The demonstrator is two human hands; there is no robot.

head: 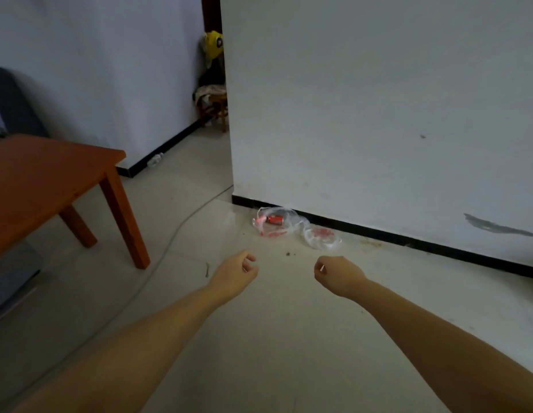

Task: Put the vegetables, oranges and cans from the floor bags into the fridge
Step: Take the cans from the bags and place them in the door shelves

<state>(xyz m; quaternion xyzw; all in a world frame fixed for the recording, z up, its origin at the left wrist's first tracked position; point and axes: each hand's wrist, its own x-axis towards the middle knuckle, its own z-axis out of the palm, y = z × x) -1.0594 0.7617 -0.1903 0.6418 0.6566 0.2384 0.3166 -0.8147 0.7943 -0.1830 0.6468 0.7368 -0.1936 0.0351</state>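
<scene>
The white painted wall [378, 114] meets the pale tiled floor [259, 338] at a black skirting. An orange-brown wooden table [50, 180] stands left. Two crumpled clear plastic bags [289, 226] lie against the skirting; one holds a red drinks can [274, 220] on its side. Left hand [234, 274] and right hand [338, 274] hover short of them, fingers loosely curled, holding nothing. Risk: thin film may slip or tear, letting the can roll out.

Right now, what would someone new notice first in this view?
Two bare forearms reach forward, left hand and right hand loosely curled and empty over the pale floor. Beyond them, clear plastic bags lie against the wall's black skirting, one holding a red can. An orange-brown wooden table stands left.
</scene>
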